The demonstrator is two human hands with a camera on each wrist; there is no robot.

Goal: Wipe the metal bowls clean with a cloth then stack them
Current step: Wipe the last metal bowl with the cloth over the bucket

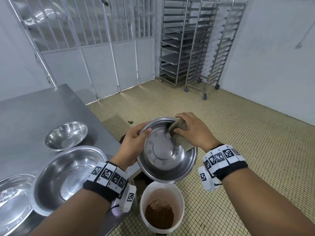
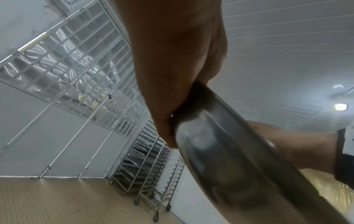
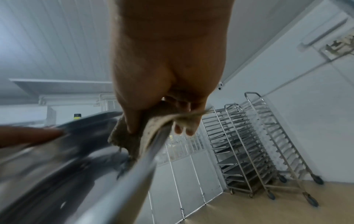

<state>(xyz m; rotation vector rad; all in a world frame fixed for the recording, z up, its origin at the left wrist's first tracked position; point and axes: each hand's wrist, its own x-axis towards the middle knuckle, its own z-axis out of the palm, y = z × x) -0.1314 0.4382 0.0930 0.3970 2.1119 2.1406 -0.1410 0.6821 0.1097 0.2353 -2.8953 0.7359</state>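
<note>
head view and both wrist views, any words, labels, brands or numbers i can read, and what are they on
No readable text in any view.
Wrist bands: black and white square code patterns only; tiny marks beside them are too small to read.
Held bowl: round marks on the inside, no letters.
White bucket: no label visible.
Small yellow and black object in the right wrist view: too blurred to read.

Both forearms reach forward, each wrist banded. The left hand [image 1: 134, 142] grips with thumb hooked over; the right hand [image 1: 190, 132] curls its fingers [image 3: 180, 128] downward, clutching.
</note>
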